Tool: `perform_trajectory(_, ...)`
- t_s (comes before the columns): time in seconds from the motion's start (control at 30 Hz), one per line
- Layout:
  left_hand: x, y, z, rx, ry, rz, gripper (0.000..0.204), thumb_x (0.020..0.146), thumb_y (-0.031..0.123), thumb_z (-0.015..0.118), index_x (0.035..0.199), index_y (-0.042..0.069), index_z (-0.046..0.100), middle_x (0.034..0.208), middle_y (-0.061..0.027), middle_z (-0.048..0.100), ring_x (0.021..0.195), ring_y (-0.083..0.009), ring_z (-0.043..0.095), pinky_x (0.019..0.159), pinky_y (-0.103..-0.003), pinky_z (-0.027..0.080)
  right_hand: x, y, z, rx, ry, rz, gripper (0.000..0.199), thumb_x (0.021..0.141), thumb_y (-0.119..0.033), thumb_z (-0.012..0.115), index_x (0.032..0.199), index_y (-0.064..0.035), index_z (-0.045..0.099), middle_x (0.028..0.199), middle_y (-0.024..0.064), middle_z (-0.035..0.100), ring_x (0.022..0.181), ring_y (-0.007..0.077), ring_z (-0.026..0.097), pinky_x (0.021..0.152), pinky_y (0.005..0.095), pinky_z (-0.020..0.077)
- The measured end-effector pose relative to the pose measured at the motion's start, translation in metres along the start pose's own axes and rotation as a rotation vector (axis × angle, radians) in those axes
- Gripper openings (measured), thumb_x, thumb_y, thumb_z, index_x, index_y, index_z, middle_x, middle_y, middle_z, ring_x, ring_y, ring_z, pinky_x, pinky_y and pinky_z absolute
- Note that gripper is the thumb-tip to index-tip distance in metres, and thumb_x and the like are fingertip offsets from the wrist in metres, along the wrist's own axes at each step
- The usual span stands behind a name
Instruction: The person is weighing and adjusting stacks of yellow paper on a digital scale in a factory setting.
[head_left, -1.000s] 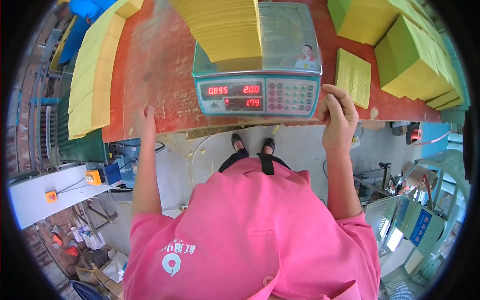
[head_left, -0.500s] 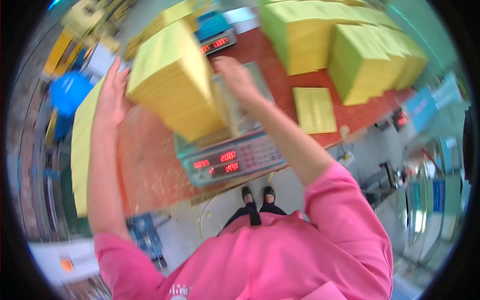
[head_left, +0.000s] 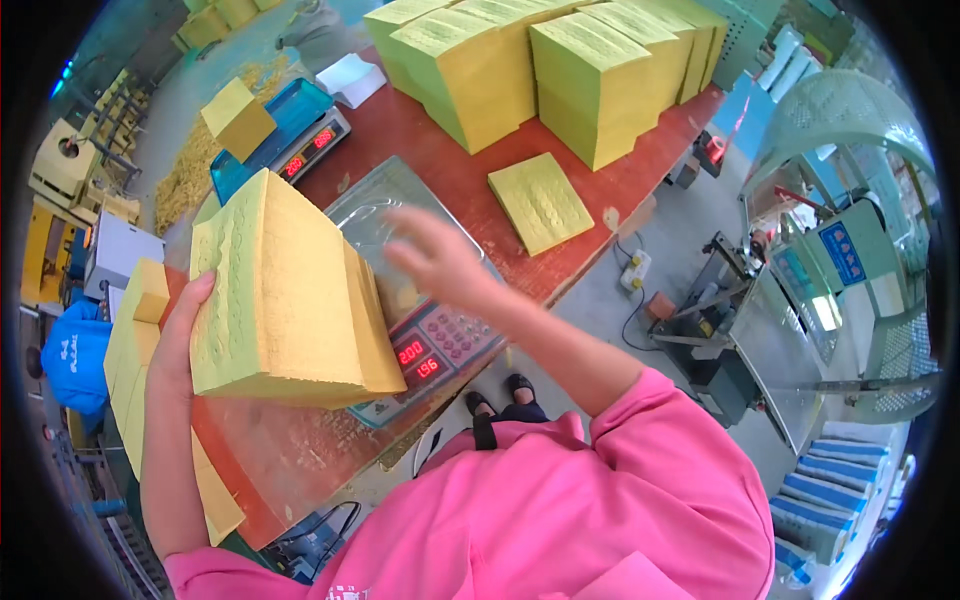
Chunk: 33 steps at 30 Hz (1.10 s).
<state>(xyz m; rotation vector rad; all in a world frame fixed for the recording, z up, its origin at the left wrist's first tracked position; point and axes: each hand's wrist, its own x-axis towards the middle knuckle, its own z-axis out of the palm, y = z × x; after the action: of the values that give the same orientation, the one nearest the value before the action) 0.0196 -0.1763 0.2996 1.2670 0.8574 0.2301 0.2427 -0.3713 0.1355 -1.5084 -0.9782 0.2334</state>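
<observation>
A tall stack of yellow paper [head_left: 310, 290] leans over the left part of a digital scale [head_left: 455, 335], covering some of its display. My left hand [head_left: 185, 315] is pressed along the stack's left side, its fingers partly hidden behind the edge. Slightly smeared by motion, my right hand [head_left: 435, 250] hovers over the scale's glassy plate [head_left: 375, 200] with fingers apart and nothing in them. It is a short way right of the stack.
A thin yellow bundle [head_left: 540, 203] lies on the red table [head_left: 440, 140], near tall yellow stacks [head_left: 590, 85] at the back. A second scale [head_left: 315, 145] carries a yellow block [head_left: 238, 118]. More yellow stacks [head_left: 125, 370] line the left. A person in blue [head_left: 75, 355] is beyond.
The view has turned. The stack now leans further left, against my left hand, baring more of the scale plate. My right hand has come nearer, over the plate.
</observation>
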Motion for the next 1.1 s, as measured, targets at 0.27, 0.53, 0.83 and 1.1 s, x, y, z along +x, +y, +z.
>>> perform_trajectory(0.27, 0.021, -0.003, -0.017, -0.001, -0.107, -0.003, 0.054, 0.097, 0.038, 0.056, 0.138, 0.004, 0.05, 0.125, -0.0087, 0.063, 0.107, -0.0168, 0.064, 0.091, -0.031, 0.052, -0.006, 0.129, -0.149, -0.932, 0.189, 0.5, 0.043, 0.084, -0.019, 0.064, 0.124, -0.0046, 0.056, 0.134, 0.0163, 0.055, 0.123, 0.0347, 0.051, 0.099, 0.048, 0.0428)
perform_trajectory(0.53, 0.02, -0.011, -0.025, -0.015, -0.09, 0.013, 0.054, 0.096, 0.041, 0.056, 0.137, 0.006, 0.052, 0.123, -0.0065, 0.064, 0.109, -0.0155, 0.063, 0.091, -0.031, 0.05, -0.093, 0.107, -0.1, -0.874, 0.14, -0.023, 0.044, 0.081, -0.016, 0.065, 0.122, -0.0031, 0.057, 0.131, 0.0166, 0.056, 0.121, 0.035, 0.053, 0.099, 0.047, 0.0435)
perform_trajectory(0.83, 0.017, -0.014, -0.027, -0.033, -0.13, 0.005, 0.056, 0.094, 0.042, 0.058, 0.136, 0.006, 0.054, 0.123, -0.0067, 0.065, 0.106, -0.0149, 0.064, 0.092, -0.029, 0.05, -0.114, -0.031, -0.067, -0.106, -0.067, 0.374, 0.029, 0.089, -0.016, 0.067, 0.114, -0.0007, 0.063, 0.104, 0.0131, 0.067, 0.09, 0.019, 0.065, 0.08, 0.0344, 0.0538)
perform_trajectory(1.1, 0.027, -0.032, -0.006, 0.007, -0.216, 0.009, 0.057, 0.097, 0.046, 0.052, 0.14, 0.009, 0.05, 0.131, -0.0052, 0.06, 0.119, -0.0183, 0.057, 0.096, -0.033, 0.049, -0.165, -0.006, 0.032, 1.215, -0.246, 0.704, 0.052, 0.1, -0.033, 0.053, 0.141, -0.0021, 0.044, 0.134, 0.0061, 0.054, 0.122, 0.0154, 0.052, 0.102, 0.0331, 0.0425)
